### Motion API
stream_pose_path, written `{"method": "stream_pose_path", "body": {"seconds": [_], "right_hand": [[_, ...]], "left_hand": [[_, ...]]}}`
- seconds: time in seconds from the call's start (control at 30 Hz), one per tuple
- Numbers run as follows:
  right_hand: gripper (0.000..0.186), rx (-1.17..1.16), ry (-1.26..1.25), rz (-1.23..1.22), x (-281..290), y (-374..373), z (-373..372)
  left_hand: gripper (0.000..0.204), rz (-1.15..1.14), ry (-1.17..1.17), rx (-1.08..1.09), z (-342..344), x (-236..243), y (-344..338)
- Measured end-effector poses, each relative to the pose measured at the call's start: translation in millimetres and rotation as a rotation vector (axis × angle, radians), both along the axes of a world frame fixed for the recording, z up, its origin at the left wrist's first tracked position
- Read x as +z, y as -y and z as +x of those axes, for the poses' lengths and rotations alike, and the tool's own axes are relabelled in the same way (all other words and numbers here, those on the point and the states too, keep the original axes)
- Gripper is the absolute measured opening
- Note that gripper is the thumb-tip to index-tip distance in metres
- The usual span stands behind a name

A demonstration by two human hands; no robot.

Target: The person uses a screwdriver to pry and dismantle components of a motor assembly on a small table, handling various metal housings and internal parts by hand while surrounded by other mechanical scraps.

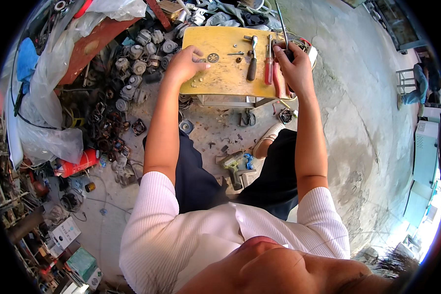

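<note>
My left hand point(185, 64) is over the left edge of a small yellow table point(220, 39), with thumb and fingers apart. Close to its fingertips lies a round, dark metal disc with openings point(212, 58). My right hand point(295, 68) is closed round the dark handle of a screwdriver point(281, 20), its long thin shaft pointing up and away from me. Beside that hand are a red-handled screwdriver point(269, 66) and red-handled pliers point(280, 84). Further left rests a ratchet wrench point(252, 61) with a black grip, next to a small bolt point(236, 53) and a nut point(238, 60).
Left of the table, many small motors point(138, 67) are heaped on the floor. A green and black power drill point(233, 166) lies between my feet. Plastic sheeting point(49, 108) and a red cylinder point(78, 163) are at the left. At the far right, a person point(419, 83) is partly visible.
</note>
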State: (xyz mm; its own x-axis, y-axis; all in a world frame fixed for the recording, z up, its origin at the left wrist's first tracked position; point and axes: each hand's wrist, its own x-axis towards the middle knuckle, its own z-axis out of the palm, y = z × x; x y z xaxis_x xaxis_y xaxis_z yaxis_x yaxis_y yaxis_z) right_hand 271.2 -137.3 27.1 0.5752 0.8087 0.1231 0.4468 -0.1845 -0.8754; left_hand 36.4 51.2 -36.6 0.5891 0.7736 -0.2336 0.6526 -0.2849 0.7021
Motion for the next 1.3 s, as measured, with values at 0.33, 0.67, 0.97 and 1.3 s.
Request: {"method": "stream_pose_path", "body": {"seconds": [0.33, 0.67, 0.97, 1.3], "right_hand": [[0.027, 0.018, -0.041, 0.034, 0.3, 4.4, 5.2], [0.028, 0.017, -0.019, 0.004, -8.6, 5.4, 9.2], [0.023, 0.163, 0.260, -0.407, -21.9, -11.0, 2.3], [0.027, 0.053, 0.598, -0.371, -55.4, -58.9, -14.7]], "left_hand": [[0.038, 0.335, -0.056, -0.009, 35.3, -3.0, 17.6], [0.042, 0.282, -0.101, 0.037, 35.0, -1.1, 15.9], [0.041, 0.292, -0.125, -0.040, 26.3, 3.4, 15.4], [0.033, -1.264, 0.956, 0.228, 36.6, -14.3, -2.6]]}}
